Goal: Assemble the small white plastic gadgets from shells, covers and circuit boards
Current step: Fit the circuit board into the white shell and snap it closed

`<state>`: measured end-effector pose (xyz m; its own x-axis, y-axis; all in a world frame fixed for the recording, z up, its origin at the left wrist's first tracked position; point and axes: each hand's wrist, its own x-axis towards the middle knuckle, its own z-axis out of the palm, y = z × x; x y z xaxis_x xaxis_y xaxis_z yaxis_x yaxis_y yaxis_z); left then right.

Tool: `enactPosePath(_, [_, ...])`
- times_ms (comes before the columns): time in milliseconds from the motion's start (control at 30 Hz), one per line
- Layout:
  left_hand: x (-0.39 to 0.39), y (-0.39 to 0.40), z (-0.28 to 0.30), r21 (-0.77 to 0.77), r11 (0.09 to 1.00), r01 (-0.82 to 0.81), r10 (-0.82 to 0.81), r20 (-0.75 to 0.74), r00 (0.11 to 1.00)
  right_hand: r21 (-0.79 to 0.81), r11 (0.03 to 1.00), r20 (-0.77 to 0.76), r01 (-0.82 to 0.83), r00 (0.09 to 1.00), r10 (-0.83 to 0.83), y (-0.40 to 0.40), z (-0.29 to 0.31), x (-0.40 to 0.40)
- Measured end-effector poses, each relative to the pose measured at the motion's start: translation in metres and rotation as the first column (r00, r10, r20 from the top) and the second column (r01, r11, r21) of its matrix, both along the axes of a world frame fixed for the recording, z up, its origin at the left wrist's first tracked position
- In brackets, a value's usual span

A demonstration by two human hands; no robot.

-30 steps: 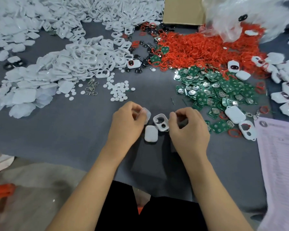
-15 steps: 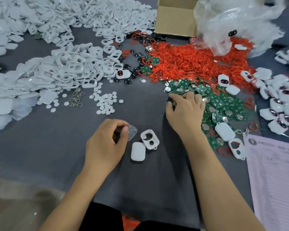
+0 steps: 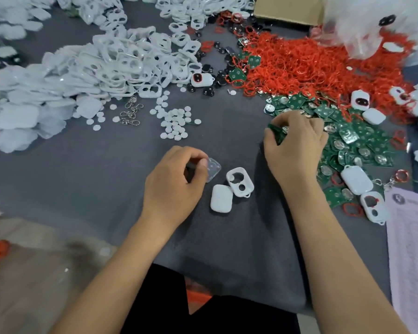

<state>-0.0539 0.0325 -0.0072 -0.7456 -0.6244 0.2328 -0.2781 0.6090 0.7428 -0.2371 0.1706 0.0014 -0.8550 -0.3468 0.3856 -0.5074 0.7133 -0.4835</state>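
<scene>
My left hand (image 3: 176, 182) pinches a clear plastic cover (image 3: 214, 171) just above the grey cloth. To its right lie a white shell with two holes (image 3: 240, 182) and a plain white shell (image 3: 221, 198), touching each other. My right hand (image 3: 296, 143) is at the near edge of the pile of green circuit boards (image 3: 357, 141), its fingers curled round one green circuit board (image 3: 276, 133).
Heaps of white shells (image 3: 111, 61) fill the left and back. Small white discs (image 3: 176, 121) and metal clasps (image 3: 130, 114) lie mid-table. Red rings (image 3: 311, 61) pile up at the back right, near a cardboard box (image 3: 287, 8). Finished gadgets (image 3: 355, 179) and a paper sheet (image 3: 413, 249) are at right.
My right hand left the shells, reached to the green circuit boards and now holds one. My left hand kept the clear cover and stayed beside the two shells.
</scene>
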Motion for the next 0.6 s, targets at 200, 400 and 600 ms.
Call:
enactPosePath(200, [-0.017,-0.012,0.016,-0.116,0.992,-0.048,0.026,-0.184,0.983,-0.321,0.944,-0.145,-0.075,0.989,0.029,-0.006,0.011,0.002])
enactPosePath(400, [-0.091,-0.067,0.038,-0.203,0.979,-0.002,0.003,0.004,1.0,-0.323,0.939,-0.188,-0.121,0.98,0.062,-0.006,0.003,0.0])
enactPosePath(600, [-0.136,-0.088,0.021,-0.398,0.91,0.114,-0.025,0.223,0.975,-0.282,0.954,-0.156,-0.102,0.986,0.059,-0.01,0.001,-0.007])
